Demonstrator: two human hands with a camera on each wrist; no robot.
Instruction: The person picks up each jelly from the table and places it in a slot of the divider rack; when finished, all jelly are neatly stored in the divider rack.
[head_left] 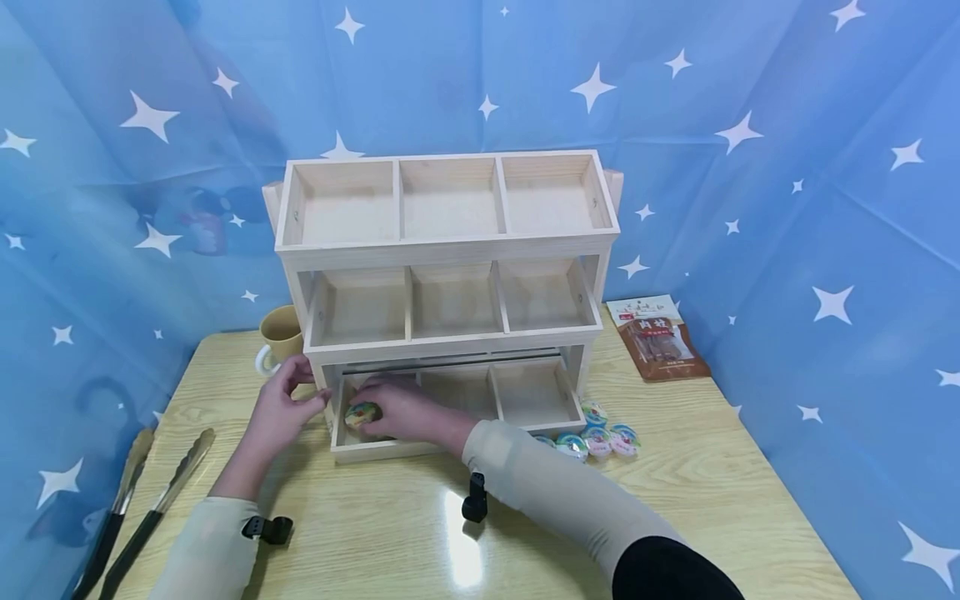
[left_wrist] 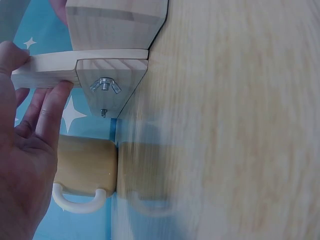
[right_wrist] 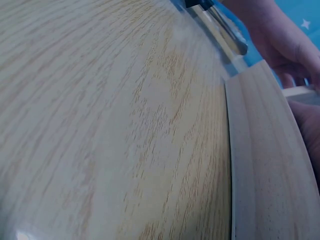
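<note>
A three-tiered wooden rack (head_left: 447,253) stands at the middle of the table, each tier split into three compartments. Inside the bottom tier's left compartment, my right hand (head_left: 408,410) holds a small round jelly cup (head_left: 362,415) with a colourful lid. My left hand (head_left: 279,410) pinches the rack's left side, its thumb and fingers on opposite faces of a wooden board (left_wrist: 47,75) in the left wrist view. The right wrist view shows the bottom tier's front board (right_wrist: 267,150), which hides most of the right hand; the cup is not visible there.
Several jelly cups (head_left: 597,442) lie by the rack's lower right corner. A brown snack packet (head_left: 660,342) is farther right. Behind the left hand stands a tan mug (head_left: 282,327) with a white handle. Black-handled tongs (head_left: 153,515) lie along the table's left side.
</note>
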